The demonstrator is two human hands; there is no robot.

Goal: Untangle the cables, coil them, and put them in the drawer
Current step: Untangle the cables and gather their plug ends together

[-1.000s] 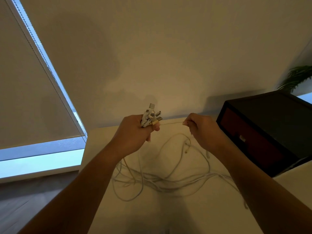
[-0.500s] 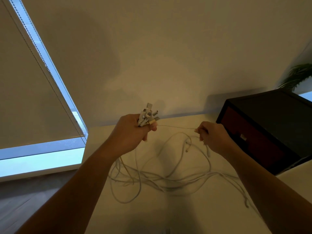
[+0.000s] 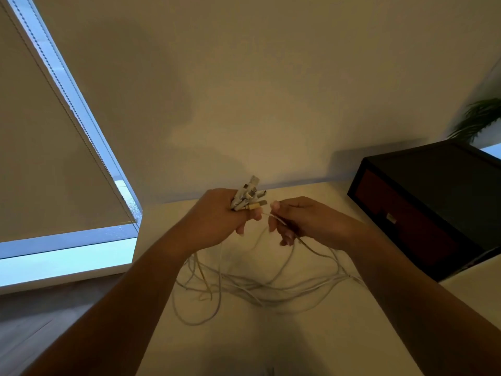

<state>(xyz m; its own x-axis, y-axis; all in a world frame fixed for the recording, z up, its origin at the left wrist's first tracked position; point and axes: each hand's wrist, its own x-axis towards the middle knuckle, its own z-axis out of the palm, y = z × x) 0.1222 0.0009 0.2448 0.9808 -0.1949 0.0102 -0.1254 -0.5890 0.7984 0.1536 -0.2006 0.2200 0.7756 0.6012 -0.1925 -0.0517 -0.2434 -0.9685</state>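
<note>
My left hand (image 3: 217, 214) grips a bunch of white cable plugs (image 3: 248, 196) that stick up out of the fist. Close to its right, my right hand (image 3: 303, 219) pinches a single thin white cable (image 3: 273, 217) that runs from the bunch through its fingers. The loose tangle of white cables (image 3: 257, 287) hangs from both hands and lies spread on the pale table (image 3: 325, 343) below. At the right stands a black drawer box (image 3: 444, 185) with a dark red drawer front (image 3: 401, 226), which is closed.
The wall runs along the table's back edge. A window with a lowered blind (image 3: 48, 147) fills the left side, and the floor shows below it. A green plant (image 3: 479, 118) stands behind the drawer box.
My right hand has moved back left along the cable, from well apart to close beside my left hand. The left hand has kept its hold on the plugs.
</note>
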